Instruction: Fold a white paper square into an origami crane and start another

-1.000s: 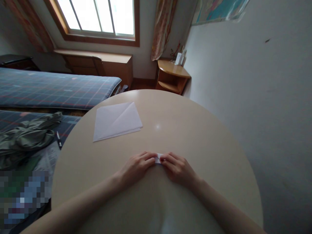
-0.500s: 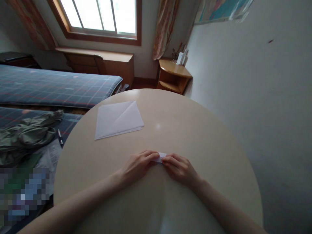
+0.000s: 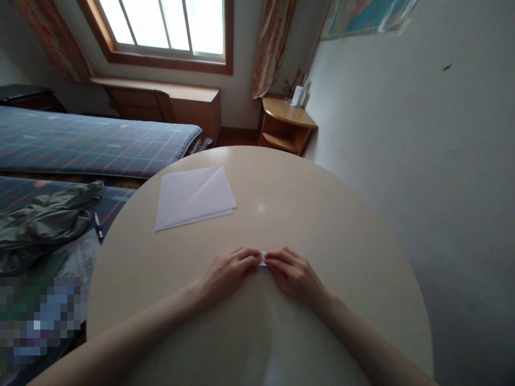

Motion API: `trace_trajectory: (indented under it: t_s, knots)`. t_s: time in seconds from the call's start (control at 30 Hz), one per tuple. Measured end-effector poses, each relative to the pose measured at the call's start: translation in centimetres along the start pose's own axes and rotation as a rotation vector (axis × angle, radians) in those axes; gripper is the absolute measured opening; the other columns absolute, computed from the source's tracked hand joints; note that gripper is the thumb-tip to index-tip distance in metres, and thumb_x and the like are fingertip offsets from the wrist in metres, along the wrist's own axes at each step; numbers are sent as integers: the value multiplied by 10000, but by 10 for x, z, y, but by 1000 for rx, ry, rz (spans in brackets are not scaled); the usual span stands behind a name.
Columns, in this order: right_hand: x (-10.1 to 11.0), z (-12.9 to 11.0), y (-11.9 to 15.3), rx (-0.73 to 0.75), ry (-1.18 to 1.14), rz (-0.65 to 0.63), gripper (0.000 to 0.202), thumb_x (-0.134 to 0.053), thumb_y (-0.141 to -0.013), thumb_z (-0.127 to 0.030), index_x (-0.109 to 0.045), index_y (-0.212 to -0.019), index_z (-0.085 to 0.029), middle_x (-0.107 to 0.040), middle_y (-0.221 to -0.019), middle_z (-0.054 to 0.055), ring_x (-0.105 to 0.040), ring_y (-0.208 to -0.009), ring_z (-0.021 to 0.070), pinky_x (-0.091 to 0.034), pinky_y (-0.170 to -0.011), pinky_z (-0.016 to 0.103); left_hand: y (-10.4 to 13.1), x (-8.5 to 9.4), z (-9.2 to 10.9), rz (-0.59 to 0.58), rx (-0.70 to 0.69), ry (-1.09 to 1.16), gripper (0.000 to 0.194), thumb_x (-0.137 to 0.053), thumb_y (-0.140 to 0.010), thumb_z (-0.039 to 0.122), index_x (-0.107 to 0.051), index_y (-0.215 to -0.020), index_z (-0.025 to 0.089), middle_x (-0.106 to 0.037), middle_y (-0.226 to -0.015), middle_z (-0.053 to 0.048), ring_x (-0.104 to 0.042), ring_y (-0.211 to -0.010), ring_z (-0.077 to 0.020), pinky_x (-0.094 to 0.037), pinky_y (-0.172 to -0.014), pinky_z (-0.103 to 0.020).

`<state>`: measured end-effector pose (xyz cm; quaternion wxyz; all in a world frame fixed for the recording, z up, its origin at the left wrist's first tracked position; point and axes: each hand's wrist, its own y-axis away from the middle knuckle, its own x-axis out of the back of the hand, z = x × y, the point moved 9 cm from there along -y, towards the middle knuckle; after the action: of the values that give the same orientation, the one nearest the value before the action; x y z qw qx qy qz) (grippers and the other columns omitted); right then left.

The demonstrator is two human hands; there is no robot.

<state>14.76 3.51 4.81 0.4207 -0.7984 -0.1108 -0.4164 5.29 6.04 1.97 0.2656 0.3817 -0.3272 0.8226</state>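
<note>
A small folded piece of white paper (image 3: 263, 260) is held low over the round cream table (image 3: 322, 214), mostly covered by fingers. My left hand (image 3: 235, 269) grips its left end, the fingers pressed together. From the other side, my right hand (image 3: 295, 272) pinches the right end, its fingertips almost touching those of my left hand. Farther back on the table's left part lie larger white sheets (image 3: 197, 197), the top one with a diagonal crease.
Beds with plaid mattresses (image 3: 96, 145) stand left of the table, one bearing a grey-green cloth (image 3: 52, 220), a pen (image 3: 98, 226) and papers. Beyond the table is a wooden corner shelf (image 3: 287, 112). A white wall rises at the right.
My right hand has shifted slightly left and up, closer to my left hand, and less of the small paper shows between them. My left hand has barely moved.
</note>
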Motion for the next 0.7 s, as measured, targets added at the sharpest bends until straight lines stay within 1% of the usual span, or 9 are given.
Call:
trace_trajectory:
  t_s: [0.13,0.3,0.5,0.6,0.7]
  knots:
    - [-5,5,0,-122,-34,-40,252,-433,-830,-28,-597,-963,-164,-629,-924,86,-550,-856,186,-519,-762,326,0,-1,-2,21,16,28,131,-487,-907,231,-583,-985,190,-642,-1075,-32,-605,-977,-152,-514,-823,-270]
    - [-9,14,-3,-293,-12,-64,223,-442,-818,-23,-595,-870,-176,-601,-893,82,-525,-848,207,-511,-739,348,-1,1,-4,29,52,45,115,-528,-878,197,-549,-990,192,-617,-1083,-40,-586,-980,-167,-501,-833,-288]
    - [-16,31,-1,-445,38,-104,102,-522,-821,-95,-581,-794,-173,-570,-884,75,-493,-863,215,-481,-759,359,-2,11,-11,114,109,44,306,-674,-763,181,-477,-997,177,-551,-1048,-64,-503,-983,-198,-459,-847,-333]
    - [-20,34,0,-474,40,-109,95,-513,-828,-99,-563,-793,-172,-559,-865,71,-484,-847,211,-467,-754,355,-1,12,-13,121,143,-26,347,-709,-732,201,-485,-996,184,-535,-1058,-64,-479,-971,-214,-434,-846,-368]
    - [-19,35,1,-497,47,-77,88,-497,-830,-103,-544,-847,-175,-554,-846,67,-482,-820,206,-459,-716,340,0,10,-15,96,160,-86,338,-718,-727,234,-523,-1002,204,-528,-1067,-58,-475,-962,-221,-418,-840,-385]
